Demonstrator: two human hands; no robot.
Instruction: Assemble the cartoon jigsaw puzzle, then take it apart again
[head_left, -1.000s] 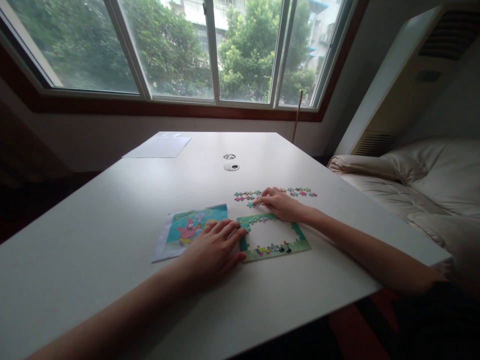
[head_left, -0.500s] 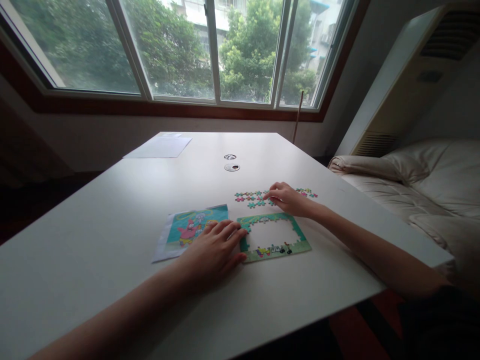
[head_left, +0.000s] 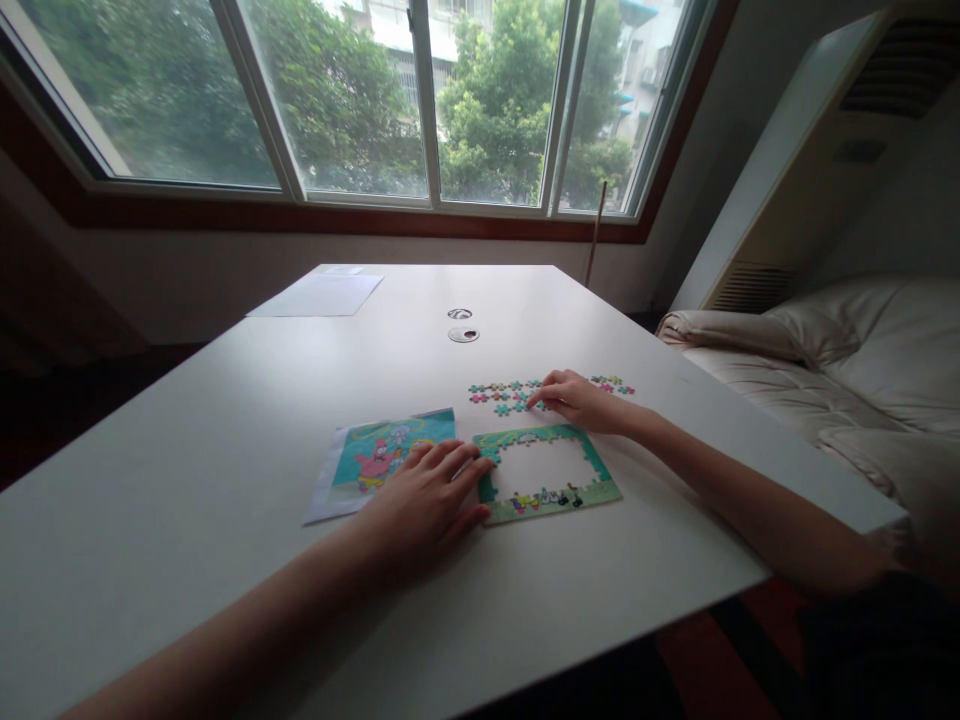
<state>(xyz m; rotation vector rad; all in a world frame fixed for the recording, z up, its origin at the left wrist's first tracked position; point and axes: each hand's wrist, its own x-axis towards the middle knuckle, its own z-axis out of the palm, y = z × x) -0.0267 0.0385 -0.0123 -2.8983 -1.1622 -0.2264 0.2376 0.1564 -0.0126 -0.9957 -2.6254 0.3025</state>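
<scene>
My left hand point(head_left: 435, 490) lies flat with its fingers stretched out. Its fingertips rest on the left edge of a green jigsaw puzzle frame point(head_left: 551, 511), whose middle shows bare white tabletop. Under and beside that hand is a cartoon picture sheet point(head_left: 375, 460) with a pink starfish figure, partly covered by the fingers. Beyond the frame, several loose jigsaw pieces point(head_left: 501, 411) are spread in rows. My right hand point(head_left: 581, 400) is over them, index finger reaching down to a piece at the near row. No piece shows lifted; the hand hides some of them.
The white table point(head_left: 187, 440) carries white paper point(head_left: 319, 295) at the far left and two round inserts point(head_left: 463, 335) toward the back. More pieces point(head_left: 613, 384) lie beyond my right wrist. A cream sofa point(head_left: 825, 370) stands to the right, near a thin stick point(head_left: 596, 235).
My right hand has dipped slightly toward me, its index fingertip now lower, at the near row of pieces. My left hand, the frame and the picture sheet stay in place.
</scene>
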